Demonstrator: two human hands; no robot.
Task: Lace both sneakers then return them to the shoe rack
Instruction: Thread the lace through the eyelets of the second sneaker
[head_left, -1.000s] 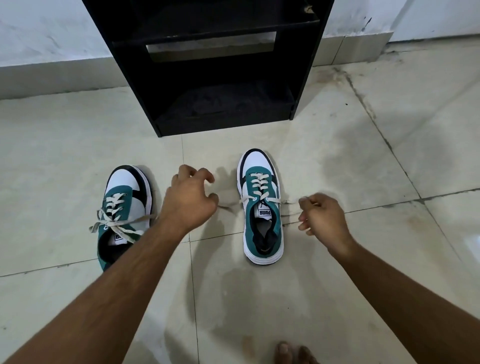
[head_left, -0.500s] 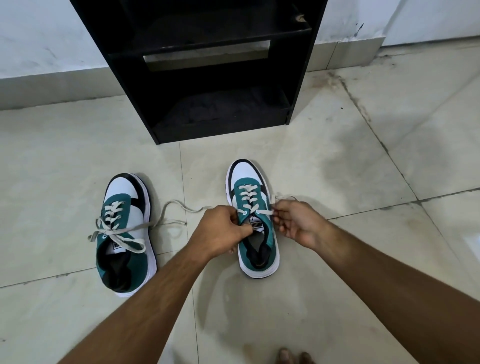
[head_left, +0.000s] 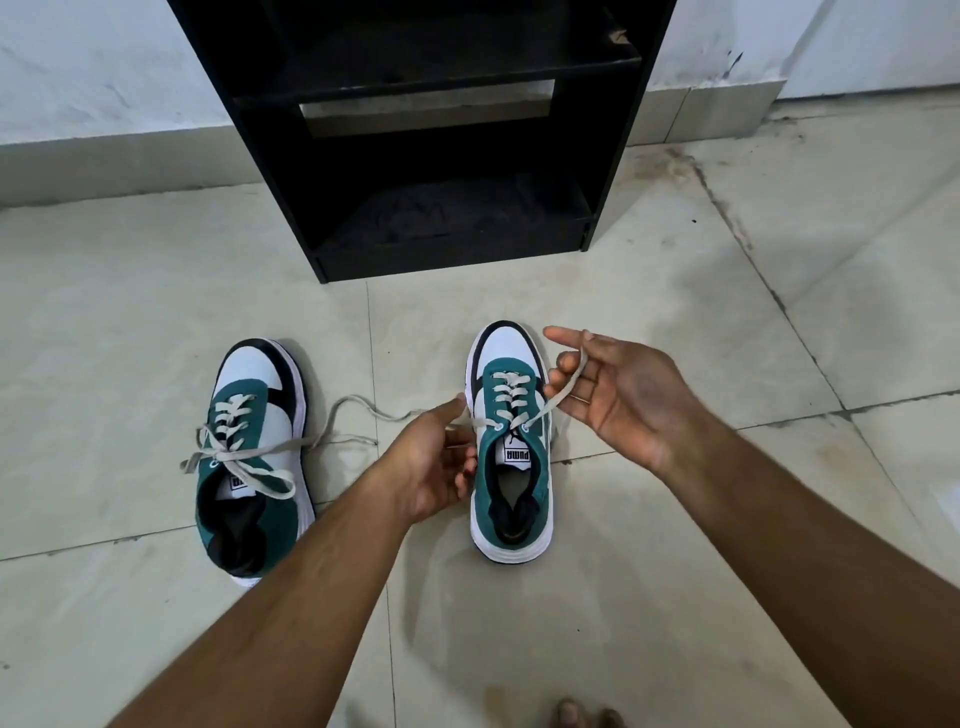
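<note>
Two teal, white and black sneakers stand on the tiled floor, toes toward the black shoe rack (head_left: 415, 130). The left sneaker (head_left: 254, 457) has a tied lace lying across its tongue. The right sneaker (head_left: 511, 447) is laced up to the top eyelets. My left hand (head_left: 431, 462) sits at its left side and pinches the left lace end (head_left: 363, 408), which trails in a loop over the floor. My right hand (head_left: 618, 395) is palm-up to the right of the shoe, with the right lace end (head_left: 563, 384) draped over its fingers.
The rack's lower shelf (head_left: 457, 218) holds nothing visible and opens toward me. White wall and skirting run behind it. Toes of a bare foot (head_left: 582, 714) show at the bottom edge. Floor tiles spread to both sides.
Both hands had closed in on the right sneaker's top eyelets; now the right hand has lifted out to the right, palm up, drawing its lace end; the left hand stays beside the shoe.
</note>
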